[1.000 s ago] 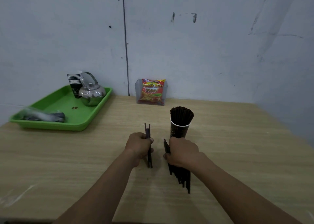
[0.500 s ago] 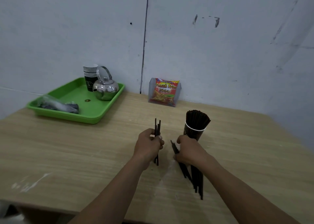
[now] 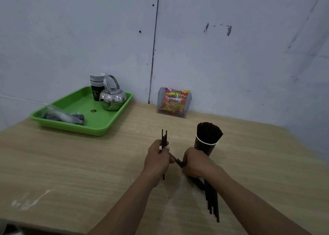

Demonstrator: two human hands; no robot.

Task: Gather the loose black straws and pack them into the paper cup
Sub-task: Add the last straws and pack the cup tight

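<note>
A dark paper cup [image 3: 206, 146] with a white rim stands on the wooden table [image 3: 71, 163], packed with upright black straws [image 3: 209, 132]. My left hand [image 3: 156, 160] grips a few black straws [image 3: 164, 136] held upright, their ends sticking out above and below the fist. My right hand [image 3: 197, 163], just in front of the cup, holds a straw [image 3: 178, 161] that slants toward my left hand. Under my right wrist a loose pile of black straws [image 3: 211, 199] lies on the table.
A green tray [image 3: 106, 126] at the back left carries a steel kettle [image 3: 113, 98], a stack of paper cups [image 3: 97, 83] and a plastic bag [image 3: 62, 115]. A clear holder with a snack packet [image 3: 175, 101] stands against the wall.
My right hand has lifted one straw off the pile and brought its tip across to my left hand. The camera view has shifted, so everything sits further right.
</note>
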